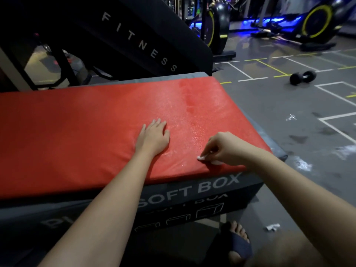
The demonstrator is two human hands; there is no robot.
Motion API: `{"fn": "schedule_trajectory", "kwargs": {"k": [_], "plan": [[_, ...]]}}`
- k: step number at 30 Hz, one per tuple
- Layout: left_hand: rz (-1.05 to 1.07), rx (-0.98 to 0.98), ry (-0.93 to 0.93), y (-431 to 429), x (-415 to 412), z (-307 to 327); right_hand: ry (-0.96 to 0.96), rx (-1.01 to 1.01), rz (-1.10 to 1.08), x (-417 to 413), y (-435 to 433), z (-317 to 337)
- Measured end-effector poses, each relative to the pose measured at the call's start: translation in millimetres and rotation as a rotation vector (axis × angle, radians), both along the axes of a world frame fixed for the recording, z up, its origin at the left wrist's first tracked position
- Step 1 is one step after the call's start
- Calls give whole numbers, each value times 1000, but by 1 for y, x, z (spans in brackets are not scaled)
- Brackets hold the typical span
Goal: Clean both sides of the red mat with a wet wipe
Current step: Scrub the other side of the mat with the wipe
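The red mat (86,128) lies flat on top of a grey soft box (192,191). Its right half glistens with wet streaks. My left hand (153,136) rests flat on the mat near the middle, fingers straight. My right hand (225,148) is at the mat's near right edge, fingers curled, pinching a small crumpled white wet wipe (202,158) against the surface. Most of the wipe is hidden under the fingers.
A black dumbbell (303,77) lies on the grey marked floor to the right. A scrap of white paper (272,227) lies on the floor near my sandalled foot (238,241). A black fitness machine (134,41) stands behind the box, with exercise bikes (317,24) farther back.
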State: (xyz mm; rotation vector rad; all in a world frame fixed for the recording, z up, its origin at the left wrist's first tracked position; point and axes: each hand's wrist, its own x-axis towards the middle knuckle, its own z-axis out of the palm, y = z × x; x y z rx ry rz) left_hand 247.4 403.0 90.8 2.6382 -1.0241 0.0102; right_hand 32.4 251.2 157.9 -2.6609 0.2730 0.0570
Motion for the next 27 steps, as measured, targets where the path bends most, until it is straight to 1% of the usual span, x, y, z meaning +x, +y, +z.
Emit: {"fn": "schedule_trajectory", "kwargs": {"k": [2,5,6,8,10,12,16,18,20,22,24,27], "plan": [[0,1,-3,0,1,-1,-6,12,20,-12,4,-1],[1,-5,-2,0,1,-1,-180,25,-59,-10,12,-13],[0,-10,-4,0,0,-1,-210,37,-83,-9,14,-14],[-4,-14,-5,1,-1,-1,-172,43,-68,-11,16,-12],[-3,-20,-5,1,0,-2,-73,19,17,-21,16,-9],[0,-27,-8,1,1,-2,-44,-8,79,-27,18,-8],[-1,-36,-12,0,1,-5,-95,40,82,-13,22,-12],[4,-45,-11,0,2,-5,-173,54,61,3,24,-15],[2,-53,-12,-1,2,-3,-245,5,23,23,24,-20],[-3,-57,-14,-1,3,-4,-267,-34,-26,40,18,-21],[2,-61,-20,0,4,-7,-209,-25,-23,51,12,-14],[11,-72,-20,-2,6,-9,26,-53,110,52,7,2]]}}
